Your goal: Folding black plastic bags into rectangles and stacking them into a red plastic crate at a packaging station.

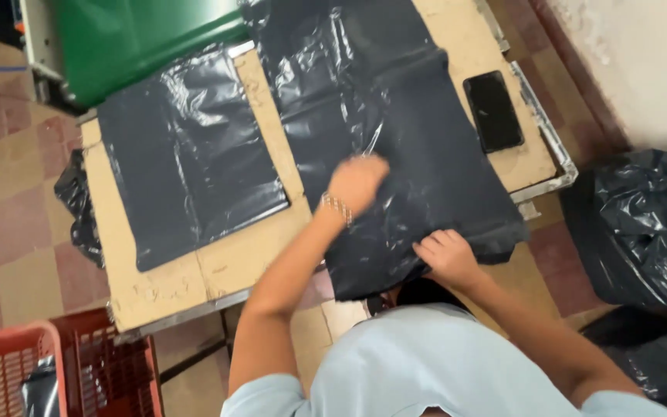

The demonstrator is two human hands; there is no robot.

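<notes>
A large black plastic sheet [426, 154] lies spread over the right half of a cardboard-topped table [233, 262]. My left hand [357, 181], with a metal bracelet at the wrist, presses flat on the middle of this sheet. My right hand [448, 259] grips the sheet's near edge where it hangs over the table's front. A second black plastic bag [187, 154] lies flat on the table's left half, apart from both hands.
A black phone [493, 110] rests on the table's right side. A green machine cover [133, 42] stands at the back left. Red plastic crates [55, 371] sit on the tiled floor at lower left. Bulging black bags [642, 224] pile up at the right by the wall.
</notes>
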